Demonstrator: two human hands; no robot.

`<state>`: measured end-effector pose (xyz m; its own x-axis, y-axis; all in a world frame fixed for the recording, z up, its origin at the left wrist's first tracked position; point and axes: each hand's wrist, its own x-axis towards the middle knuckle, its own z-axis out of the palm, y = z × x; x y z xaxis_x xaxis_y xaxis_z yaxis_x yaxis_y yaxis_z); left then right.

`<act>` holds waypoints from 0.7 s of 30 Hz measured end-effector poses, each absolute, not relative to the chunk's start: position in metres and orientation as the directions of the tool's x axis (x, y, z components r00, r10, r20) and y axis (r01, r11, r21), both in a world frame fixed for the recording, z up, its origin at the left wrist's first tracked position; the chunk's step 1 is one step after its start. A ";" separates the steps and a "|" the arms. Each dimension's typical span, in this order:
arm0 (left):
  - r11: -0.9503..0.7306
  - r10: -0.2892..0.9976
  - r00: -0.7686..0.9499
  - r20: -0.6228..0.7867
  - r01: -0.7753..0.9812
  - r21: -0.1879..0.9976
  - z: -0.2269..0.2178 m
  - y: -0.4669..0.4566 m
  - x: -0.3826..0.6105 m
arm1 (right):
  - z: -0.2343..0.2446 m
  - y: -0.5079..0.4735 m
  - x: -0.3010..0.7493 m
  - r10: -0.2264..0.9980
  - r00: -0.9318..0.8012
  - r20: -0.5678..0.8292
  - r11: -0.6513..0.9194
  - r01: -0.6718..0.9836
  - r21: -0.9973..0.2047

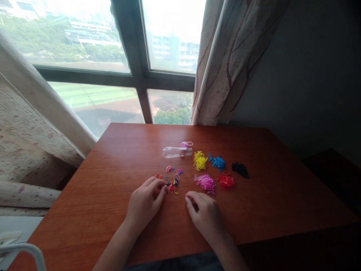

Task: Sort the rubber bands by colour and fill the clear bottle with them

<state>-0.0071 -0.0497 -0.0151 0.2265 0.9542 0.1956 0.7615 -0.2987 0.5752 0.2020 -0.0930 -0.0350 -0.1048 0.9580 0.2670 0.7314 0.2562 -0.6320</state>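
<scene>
Your reddish-brown surface (84, 210) bears a clear bottle (175, 152) on its side, a pink cap (184, 144) beside its neck, a yellow pile (200, 162) of small loops, a blue pile (219, 163), a black pile (239, 170) and, nearer you, a pink pile (207, 183) and a red pile (226, 181); mixed-colour loops (175, 183) lie scattered to their left

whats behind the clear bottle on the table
Behind the clear bottle, near its right end, is a pink looped piece. Any part of it covered by the bottle can't be seen.

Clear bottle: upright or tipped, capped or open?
Tipped and open: clear bottle lies on its side, bare neck to the right, pink cap off beside it.
</scene>
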 end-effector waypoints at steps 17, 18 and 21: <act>-0.533 0.843 0.453 0.290 0.777 0.335 -0.015 -0.054 0.004 | -0.031 -0.091 0.199 0.955 -0.144 0.258 0.274 0.760 -0.589; -0.547 0.834 0.479 0.274 0.783 0.296 -0.014 -0.054 0.006 | -0.031 -0.091 0.199 0.955 -0.147 0.259 0.277 0.757 -0.592; -0.578 0.814 0.539 0.214 0.789 0.210 -0.011 -0.052 0.011 | -0.032 -0.090 0.200 0.954 -0.149 0.260 0.280 0.751 -0.598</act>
<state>0.0115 -0.0523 -0.0109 0.5394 0.8143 0.2144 0.7888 -0.5778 0.2099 0.1997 -0.0903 -0.0322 -0.1487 0.9542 0.2595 0.7515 0.2797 -0.5976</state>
